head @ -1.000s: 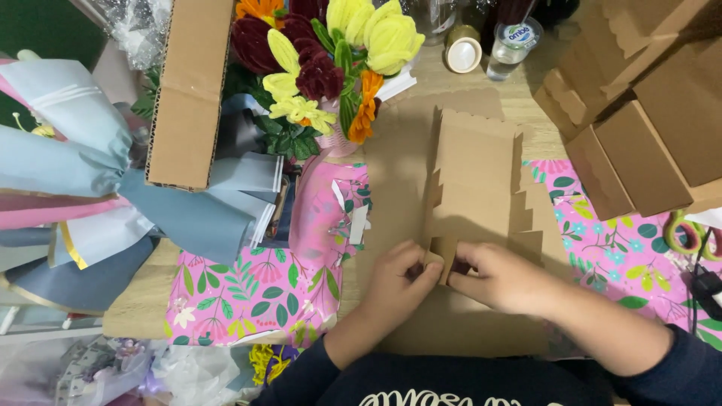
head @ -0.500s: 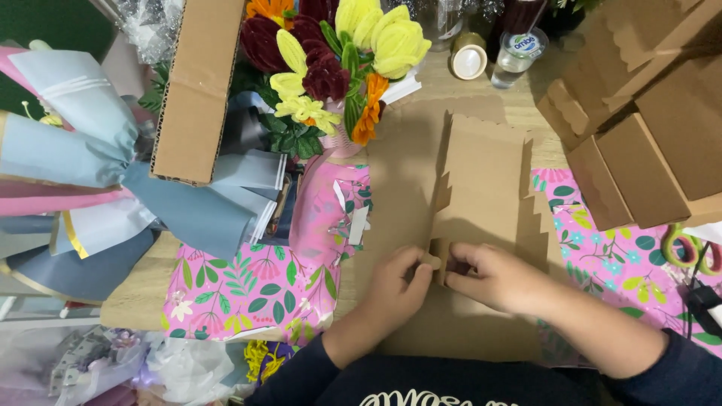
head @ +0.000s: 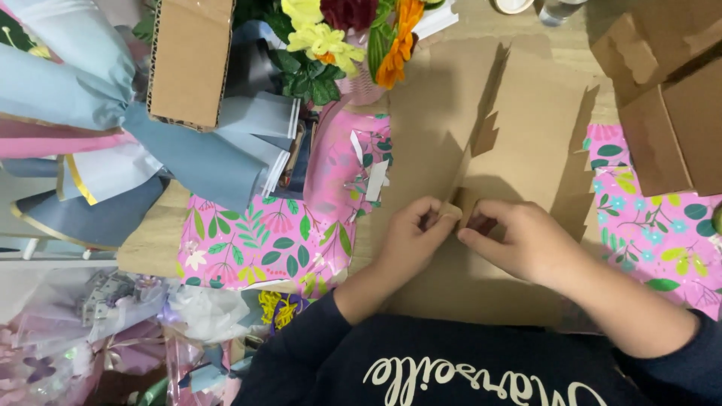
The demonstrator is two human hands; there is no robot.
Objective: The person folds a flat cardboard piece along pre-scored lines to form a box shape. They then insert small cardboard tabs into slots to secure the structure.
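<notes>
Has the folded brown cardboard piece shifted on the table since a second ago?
No. The brown cardboard piece lies the same against the pink floral paper; both hands pinch its near fold. Only the camera tilted.

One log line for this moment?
left hand: pinching fold | right hand: pinching fold | item: flat brown cardboard box blank | under: pink floral wrapping paper

Left hand (head: 410,237) curled, fingertips pinched at the lower edge of the cardboard sheet (head: 526,128), right hand (head: 519,240) just beside it, fingers bent onto the same edge, knuckles up, both forearms angled in from below, dark sleeves pushed back
</notes>
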